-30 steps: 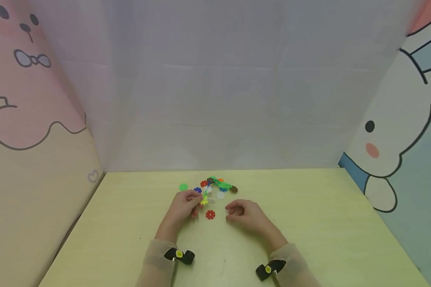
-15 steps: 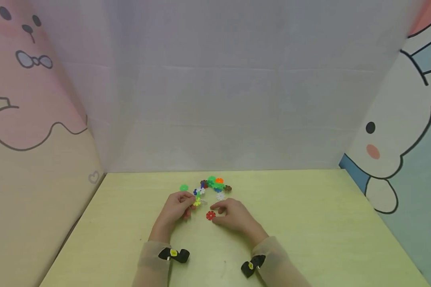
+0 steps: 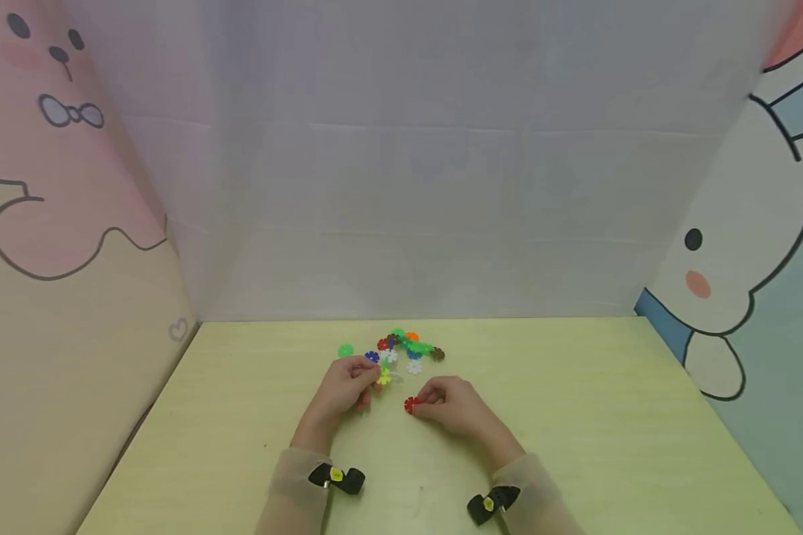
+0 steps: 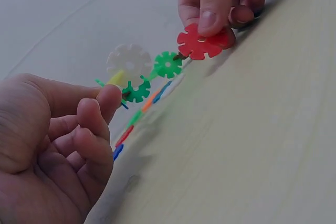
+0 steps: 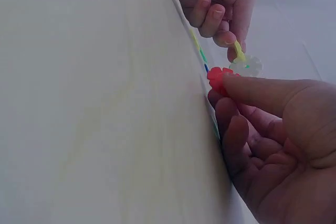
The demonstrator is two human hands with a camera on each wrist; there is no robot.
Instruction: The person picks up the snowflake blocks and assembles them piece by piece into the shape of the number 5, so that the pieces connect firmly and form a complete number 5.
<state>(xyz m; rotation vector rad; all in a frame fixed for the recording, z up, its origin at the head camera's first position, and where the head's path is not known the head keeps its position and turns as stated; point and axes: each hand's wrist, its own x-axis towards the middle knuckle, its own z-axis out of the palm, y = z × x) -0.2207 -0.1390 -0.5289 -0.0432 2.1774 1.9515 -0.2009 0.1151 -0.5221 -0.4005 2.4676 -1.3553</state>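
My left hand (image 3: 341, 386) pinches a yellow snowflake disc (image 3: 384, 377) between thumb and fingertips. A pale clear disc (image 4: 126, 62) stands right beside it. From there a linked string of discs arcs over the far side, with a white disc (image 3: 389, 357), green discs (image 3: 419, 348) and a brown disc (image 3: 438, 354). Thumb and fingers of my right hand (image 3: 456, 405) pinch a red snowflake disc (image 3: 410, 405) by its edge; its notched rim shows in the left wrist view. The red disc is apart from the string, to the right of the yellow one.
A light green disc (image 3: 346, 349) lies alone at the left, and a white disc (image 3: 414, 367) lies inside the arc. The pale wooden table (image 3: 609, 431) ends at a grey-white curtain (image 3: 401, 186). Printed cartoon panels stand at both sides.
My right hand has reached the red disc on the table, pinched it and drawn it slightly right. My left hand shifted left with the string, then came back right.
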